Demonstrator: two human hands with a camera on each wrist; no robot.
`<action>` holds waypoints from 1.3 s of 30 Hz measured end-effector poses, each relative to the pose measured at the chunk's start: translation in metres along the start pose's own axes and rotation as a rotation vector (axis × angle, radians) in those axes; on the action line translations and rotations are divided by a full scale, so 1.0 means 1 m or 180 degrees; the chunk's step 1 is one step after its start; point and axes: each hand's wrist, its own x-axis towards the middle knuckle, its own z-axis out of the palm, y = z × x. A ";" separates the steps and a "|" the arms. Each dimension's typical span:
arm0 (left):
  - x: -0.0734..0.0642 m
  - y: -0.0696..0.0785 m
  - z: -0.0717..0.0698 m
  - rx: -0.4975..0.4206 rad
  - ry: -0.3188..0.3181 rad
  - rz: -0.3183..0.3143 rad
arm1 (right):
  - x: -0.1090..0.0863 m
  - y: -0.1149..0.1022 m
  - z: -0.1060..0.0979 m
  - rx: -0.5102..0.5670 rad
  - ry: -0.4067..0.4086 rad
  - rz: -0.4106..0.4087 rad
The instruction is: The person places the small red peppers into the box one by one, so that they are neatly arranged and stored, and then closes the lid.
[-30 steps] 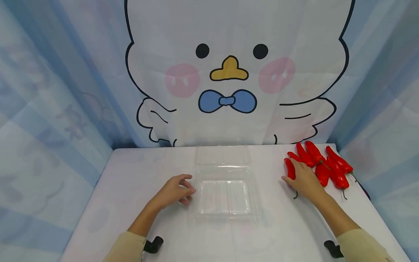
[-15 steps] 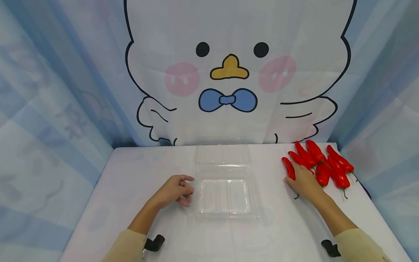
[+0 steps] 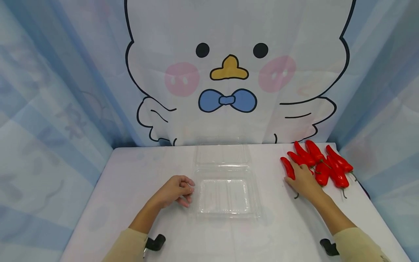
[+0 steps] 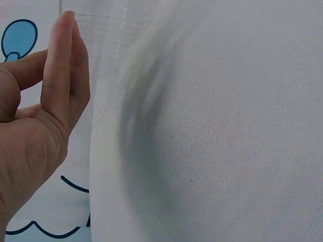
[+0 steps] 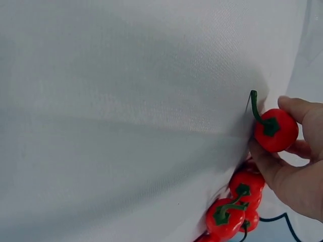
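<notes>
Now, head view, right hand (image 3: 306, 181): here it is on the right, thumb and fingers pinching one red pepper (image 3: 288, 169).
Pinched pepper: at the left edge of the bunch, stalk toward the person; resting on the table (image 3: 137, 174) or lifted, can't tell.
Other peppers (image 3: 337, 173): bunched just right of the hand, some overlapping.
Left hand (image 3: 175, 191): relaxed, fingers loosely bent, just beside the left edge of the box (image 3: 224, 196); touching or apart, can't tell.
Box: clear, mid-table, lid (image 3: 222, 155) open at the far side.
Left wrist view, fingers (image 4: 56, 75): two reach up side by side, nearly straight.
Right wrist view, grip: digits on either side of the pepper, green stalk (image 5: 255, 106) curving up; more peppers crowd close below.
</notes>
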 end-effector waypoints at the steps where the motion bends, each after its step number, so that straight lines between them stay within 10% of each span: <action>1: 0.000 0.000 0.000 -0.0001 0.0004 -0.0004 | 0.000 0.000 0.000 0.0004 0.0000 0.0004; 39: 0.001 0.005 -0.002 -0.0069 -0.0152 -0.0017 | -0.017 -0.003 -0.027 0.0447 0.0411 -0.0330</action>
